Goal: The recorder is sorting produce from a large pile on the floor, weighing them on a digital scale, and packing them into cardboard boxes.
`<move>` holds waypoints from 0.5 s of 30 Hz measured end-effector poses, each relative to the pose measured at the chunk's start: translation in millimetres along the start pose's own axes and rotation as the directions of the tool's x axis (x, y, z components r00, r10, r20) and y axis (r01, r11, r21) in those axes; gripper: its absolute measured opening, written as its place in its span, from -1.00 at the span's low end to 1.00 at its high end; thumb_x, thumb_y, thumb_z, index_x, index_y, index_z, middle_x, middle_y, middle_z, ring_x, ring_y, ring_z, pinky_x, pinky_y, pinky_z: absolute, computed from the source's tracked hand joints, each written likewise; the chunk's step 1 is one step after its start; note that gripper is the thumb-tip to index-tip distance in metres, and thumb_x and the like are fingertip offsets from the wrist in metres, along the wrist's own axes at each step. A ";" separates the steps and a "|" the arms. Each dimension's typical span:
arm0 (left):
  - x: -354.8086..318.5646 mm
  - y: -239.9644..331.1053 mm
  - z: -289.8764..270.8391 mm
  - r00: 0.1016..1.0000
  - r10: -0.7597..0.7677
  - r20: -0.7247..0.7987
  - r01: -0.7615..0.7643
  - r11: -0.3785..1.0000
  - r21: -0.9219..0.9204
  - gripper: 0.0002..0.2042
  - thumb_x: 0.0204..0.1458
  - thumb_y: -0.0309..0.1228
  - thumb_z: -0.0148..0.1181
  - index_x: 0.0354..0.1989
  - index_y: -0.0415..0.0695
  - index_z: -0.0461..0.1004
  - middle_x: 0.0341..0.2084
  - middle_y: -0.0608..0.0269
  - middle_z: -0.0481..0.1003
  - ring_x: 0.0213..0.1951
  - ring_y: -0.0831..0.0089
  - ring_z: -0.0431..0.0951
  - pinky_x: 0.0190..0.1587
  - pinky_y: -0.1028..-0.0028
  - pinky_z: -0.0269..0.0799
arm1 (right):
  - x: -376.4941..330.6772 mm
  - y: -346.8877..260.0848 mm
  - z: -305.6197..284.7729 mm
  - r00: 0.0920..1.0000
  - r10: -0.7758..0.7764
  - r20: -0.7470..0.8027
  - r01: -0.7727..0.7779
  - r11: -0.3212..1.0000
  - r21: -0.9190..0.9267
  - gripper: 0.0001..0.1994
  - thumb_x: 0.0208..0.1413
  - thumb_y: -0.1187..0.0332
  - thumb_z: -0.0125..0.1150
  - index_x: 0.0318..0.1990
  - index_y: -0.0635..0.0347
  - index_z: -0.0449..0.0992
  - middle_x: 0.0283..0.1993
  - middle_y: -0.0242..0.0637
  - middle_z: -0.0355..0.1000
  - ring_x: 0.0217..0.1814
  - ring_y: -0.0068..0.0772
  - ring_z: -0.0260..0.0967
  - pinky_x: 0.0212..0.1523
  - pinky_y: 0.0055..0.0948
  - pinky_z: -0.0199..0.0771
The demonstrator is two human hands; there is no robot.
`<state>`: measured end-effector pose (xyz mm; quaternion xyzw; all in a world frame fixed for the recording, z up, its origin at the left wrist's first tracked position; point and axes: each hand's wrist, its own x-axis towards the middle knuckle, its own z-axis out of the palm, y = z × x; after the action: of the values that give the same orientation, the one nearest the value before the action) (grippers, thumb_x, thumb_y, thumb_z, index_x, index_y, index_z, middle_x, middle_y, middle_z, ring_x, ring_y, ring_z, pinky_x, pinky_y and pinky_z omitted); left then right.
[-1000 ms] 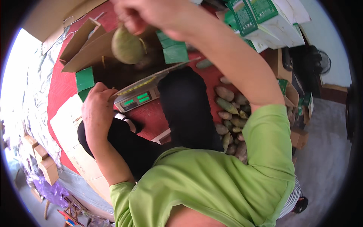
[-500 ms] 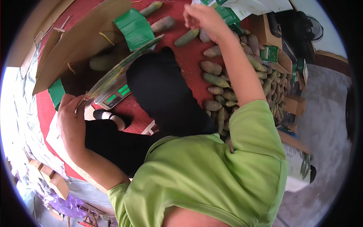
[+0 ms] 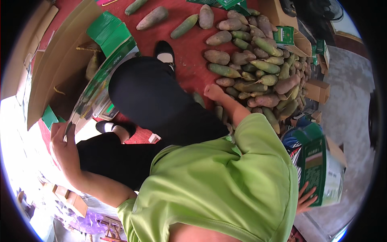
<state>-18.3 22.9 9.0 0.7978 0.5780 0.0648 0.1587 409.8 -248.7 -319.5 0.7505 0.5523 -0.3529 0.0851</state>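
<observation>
My left hand is closed on the near edge of a large open cardboard carton with green flaps, thumb and fingers pinching the panel. A pale root vegetable shows inside the carton. Beyond my raised knee, my right hand hangs with curled fingers at the left border of a heap of green and reddish-brown radish-like roots. Whatever its fingers may hold is hidden. A green root lies beside that hand, partly behind my leg.
A scale with a lit display stands between the carton and my leg. Loose roots lie on the red floor covering ahead. At right, another person's hand supports a green and white box. Small cartons stand beyond the heap.
My right hand has drawn back from the far roots to the heap's near left side. My left hand stays on the carton, which has tilted somewhat. Another person's hand has appeared beside the box at right.
</observation>
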 end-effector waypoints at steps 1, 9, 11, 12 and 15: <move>-0.5 -1.6 0.3 1.000 0.004 -0.002 -0.004 1.000 -0.002 -0.86 0.03 -0.49 0.15 -0.28 -0.28 0.52 -0.43 0.21 0.41 -0.37 0.29 0.45 -0.25 0.42 0.33 | -6.4 -6.5 2.0 0.999 0.018 -0.029 -0.016 0.998 0.067 -0.86 -0.10 0.31 0.16 -0.49 0.15 0.56 -0.40 -0.07 0.50 -0.26 -0.01 0.48 -0.19 -0.14 0.46; 2.7 -1.6 3.6 1.000 0.023 -0.020 -0.024 0.999 -0.031 -0.88 0.01 -0.55 0.17 -0.29 -0.32 0.51 -0.45 0.21 0.40 -0.37 0.33 0.42 -0.24 0.44 0.32 | 27.8 16.8 -22.4 0.928 0.321 -0.190 -0.320 0.947 0.038 -0.81 -0.12 0.35 0.22 -0.29 0.12 0.51 -0.17 -0.10 0.47 -0.05 -0.02 0.40 -0.02 -0.17 0.43; 2.2 -2.9 4.7 1.000 0.007 -0.013 -0.008 0.998 -0.058 -0.88 0.00 -0.57 0.17 -0.28 -0.32 0.51 -0.46 0.21 0.39 -0.37 0.35 0.42 -0.24 0.45 0.32 | 34.9 22.3 -37.9 0.890 0.407 -0.206 -0.404 0.913 0.056 -0.76 -0.12 0.37 0.22 -0.22 0.10 0.50 -0.09 -0.09 0.43 0.00 -0.02 0.37 0.00 -0.18 0.42; 1.2 -4.0 3.8 1.000 -0.012 -0.008 0.011 0.996 -0.084 -0.88 0.00 -0.59 0.17 -0.28 -0.32 0.52 -0.47 0.21 0.39 -0.37 0.36 0.42 -0.24 0.47 0.32 | 38.9 22.3 -50.4 0.875 0.398 -0.274 -0.401 0.915 0.047 -0.71 -0.13 0.38 0.23 -0.16 0.08 0.47 -0.02 -0.12 0.39 0.06 -0.03 0.33 0.03 -0.18 0.41; 0.6 -1.3 2.6 1.000 -0.022 0.008 0.023 0.994 -0.109 -0.87 -0.02 -0.61 0.18 -0.27 -0.31 0.53 -0.48 0.23 0.38 -0.38 0.39 0.41 -0.26 0.50 0.31 | 54.4 27.2 -80.3 0.827 0.431 -0.360 -0.461 0.887 0.004 -0.60 -0.14 0.39 0.25 -0.05 0.02 0.41 0.09 -0.20 0.30 0.17 -0.09 0.23 0.08 -0.16 0.38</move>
<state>-18.5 23.4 6.0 0.7817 0.5819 0.0919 0.2049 476.6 -175.5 -301.4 0.9051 0.3819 -0.1600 0.0965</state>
